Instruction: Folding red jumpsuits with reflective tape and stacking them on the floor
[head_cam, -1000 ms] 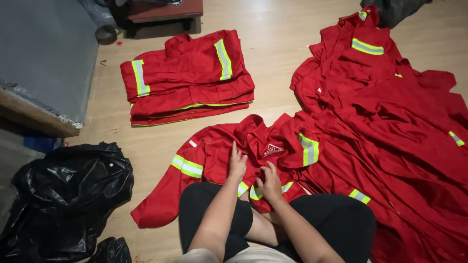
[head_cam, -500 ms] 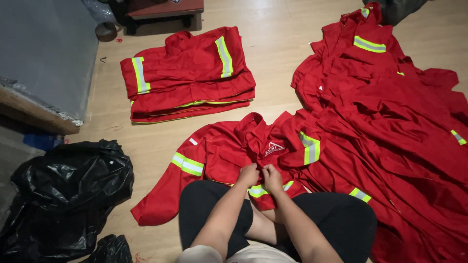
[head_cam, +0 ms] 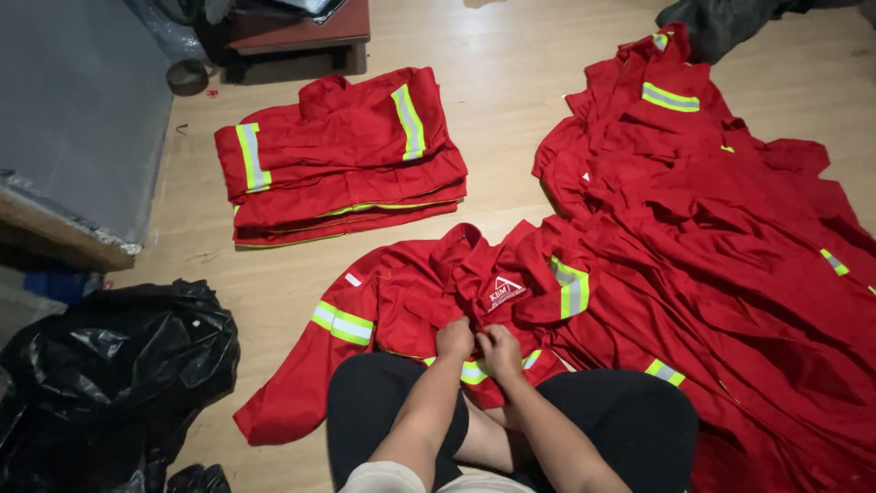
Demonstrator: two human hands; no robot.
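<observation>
Red work jacket (head_cam: 401, 301) flat on floor, front pinched in tight grip of left hand (head_cam: 454, 340) and right hand (head_cam: 497, 347).

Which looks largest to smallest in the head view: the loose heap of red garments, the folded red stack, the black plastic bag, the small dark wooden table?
1. Loose heap of red garments: largest.
2 and 3. Folded red stack and black plastic bag: look alike; the bag lies nearer the camera and is cut off, so unranked.
4. Small dark wooden table: smallest, though partly out of frame.
</observation>
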